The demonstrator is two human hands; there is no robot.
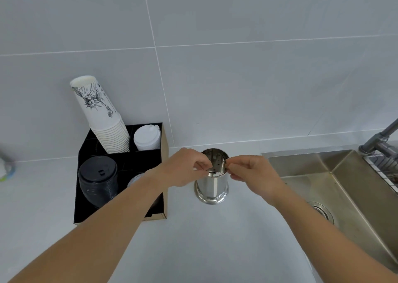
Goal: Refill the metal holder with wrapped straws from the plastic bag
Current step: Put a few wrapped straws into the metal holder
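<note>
- Cups (101, 114): stack of printed paper cups leaning in a black organiser (120, 196) at the left of the white counter (193, 250), with a stack of white lids (147, 138) behind and a stack of black lids (98, 179) in front. None of these belongs to the step.
- Left hand (185, 168): held at the left side of the holder's mouth, fingers curled, thumb and fingertips pinched on something small and pale at the rim. What it pinches is too small to name with certainty; it may be a wrapper end.
- Metal holder (212, 181): polished, perforated steel cylinder on a flared base, standing upright on the counter between the organiser and the sink. A few short white pieces show just inside its near rim; otherwise the interior looks almost bare, so the refill is judged to be at its start.
- Right hand (252, 170): mirrors the left at the right side of the rim, fingers curled in a pinch; the two hands are close together over the opening but not touching.
- Technique (judgement): keep the holder upright and steady, and clear loose scraps before straws are loaded upright. The plastic bag is not in view.
- Sink (344, 185): steel basin at the right, with a tap (381, 140) above it.
</note>
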